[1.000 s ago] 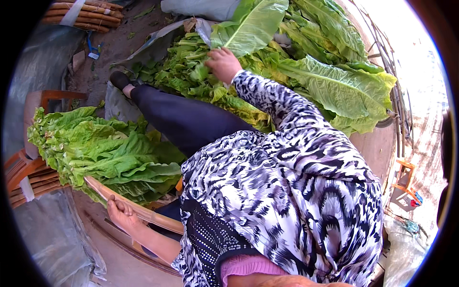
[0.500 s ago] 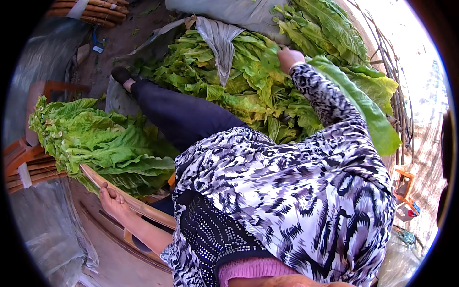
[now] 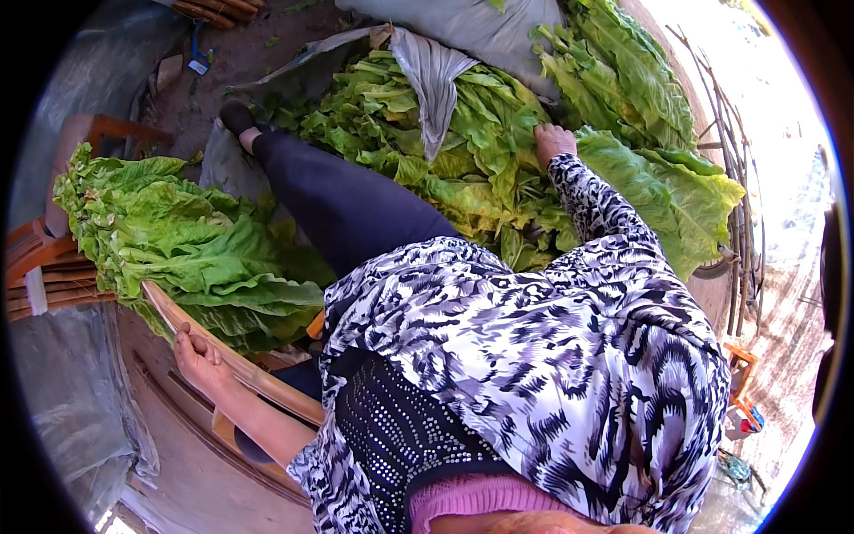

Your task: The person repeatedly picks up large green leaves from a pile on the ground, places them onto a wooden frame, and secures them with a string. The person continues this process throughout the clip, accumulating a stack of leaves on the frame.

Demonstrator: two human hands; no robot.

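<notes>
1. The left hand (image 3: 197, 356) curls closed around a long, flat wooden stick (image 3: 233, 360), fingers wrapped over its pale, smooth edge
2. The right hand (image 3: 553, 141) reaches out on a patterned sleeve and presses palm-down into a pile of green leaves (image 3: 463, 151); whether its fingers grip a leaf or merely rest there cannot be told
3. That pile lies on the ground ahead of the person: broad, limp, veined leaves, bright green with some yellowing at the edges, heaped loosely and crumpled
4. A grey cloth (image 3: 433, 76), soft and folded, drapes over the top of the pile, just left of the right hand
5. A second bundle of leaves (image 3: 169, 245) hangs along the stick by the left hand, its ruffled, overlapping blades packed closely together
6. Larger, smoother leaves (image 3: 658, 178) spread flat beside the right hand, toward the person's right
7. The person wears a black-and-white patterned top and dark trousers; one leg stretches forward between the two leaf heaps, ending in a dark shoe (image 3: 237, 116)
8. Wooden slats (image 3: 44, 267) in reddish brown sit behind the left bundle, and bare earth shows beyond the leaves
</notes>
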